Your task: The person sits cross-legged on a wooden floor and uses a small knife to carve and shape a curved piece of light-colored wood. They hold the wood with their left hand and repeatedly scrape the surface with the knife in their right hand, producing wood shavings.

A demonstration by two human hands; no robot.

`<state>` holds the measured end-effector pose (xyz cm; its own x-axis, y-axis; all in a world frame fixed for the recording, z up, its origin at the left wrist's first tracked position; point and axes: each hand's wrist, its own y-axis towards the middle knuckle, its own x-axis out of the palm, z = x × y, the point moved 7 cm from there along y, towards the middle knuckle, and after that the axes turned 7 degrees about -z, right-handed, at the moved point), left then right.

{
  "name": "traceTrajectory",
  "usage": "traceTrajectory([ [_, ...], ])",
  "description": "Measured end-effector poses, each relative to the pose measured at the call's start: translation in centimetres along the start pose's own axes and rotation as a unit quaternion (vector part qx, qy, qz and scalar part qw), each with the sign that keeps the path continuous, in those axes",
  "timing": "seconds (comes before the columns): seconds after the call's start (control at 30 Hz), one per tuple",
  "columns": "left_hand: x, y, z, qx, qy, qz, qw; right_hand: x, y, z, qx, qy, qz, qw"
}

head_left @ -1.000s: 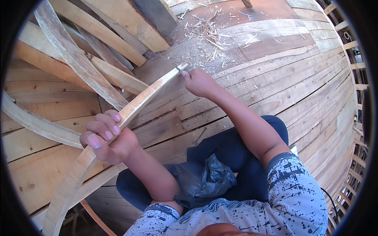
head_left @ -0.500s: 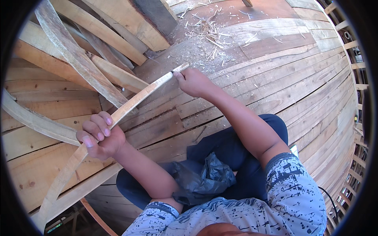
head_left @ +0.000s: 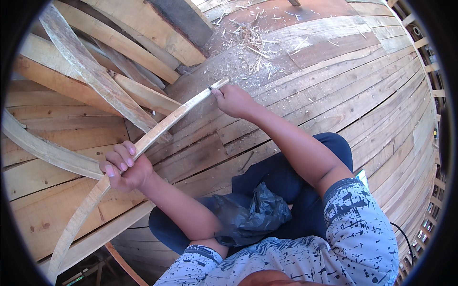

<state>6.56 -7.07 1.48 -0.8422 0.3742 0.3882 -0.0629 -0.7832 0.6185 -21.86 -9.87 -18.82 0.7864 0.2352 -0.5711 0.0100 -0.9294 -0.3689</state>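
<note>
A long, thin, curved wooden strip runs slantwise in front of me, its lower end bending away to the bottom left. My left hand is wrapped round it near the middle, fingertips showing on top. Up at the strip's far end, my right hand is closed, with its thumb side against the wood. A small dark tip sticks out by that thumb and touches the strip; whatever it belongs to is hidden in the fist. Across my lap lies a crumpled black plastic bag.
Wooden planks form the curved surface under me. Thick beams and a rough-edged board lean at the upper left. Another curved strip lies by my left hand. Wood shavings are scattered beyond my right hand.
Both hands keep their grips on almost the same spots. The view has shifted slightly, and the strip's lower end appears a little more bowed.
</note>
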Motion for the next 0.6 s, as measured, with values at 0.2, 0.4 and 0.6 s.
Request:
traceTrajectory([
  [0.2,-0.5,0.0,0.0,0.019,-0.001,-0.027,0.999,0.6,-0.4,-1.2,-0.04,0.022,-0.014,0.999],
  [0.4,-0.9,-0.3,0.2,0.016,-0.003,-0.004,1.0,0.8,-0.1,-0.7,-0.005,0.044,-0.024,0.999],
  [0.6,-1.2,-0.3,0.0,0.003,0.011,0.043,0.999,0.3,0.9,1.1,0.005,0.033,-0.039,0.999],
])
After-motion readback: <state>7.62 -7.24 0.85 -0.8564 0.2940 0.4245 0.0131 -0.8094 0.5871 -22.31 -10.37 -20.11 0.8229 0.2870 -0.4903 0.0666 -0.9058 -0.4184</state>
